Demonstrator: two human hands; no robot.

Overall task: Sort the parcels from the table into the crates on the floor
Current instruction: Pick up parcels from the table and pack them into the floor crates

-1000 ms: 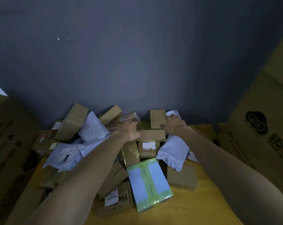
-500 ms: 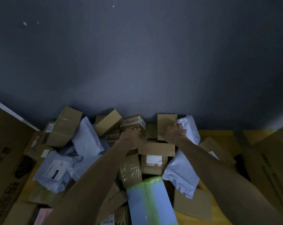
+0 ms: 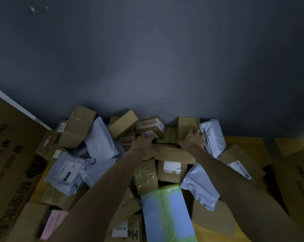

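Left hand fingers are clamping the flat carton; right hand fingers are blurring — grip unclear. The taped box behind the carton is threatening to tumble on lifting.

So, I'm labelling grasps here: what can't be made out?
Head view:
- Left hand fingertips: hidden by the hand itself.
- Right hand: motion-blurred, grip unclear.
- Mailer label text: too small, dim.
- Floor crates: outside frame.
- Green-blue parcel: cut by bottom edge.
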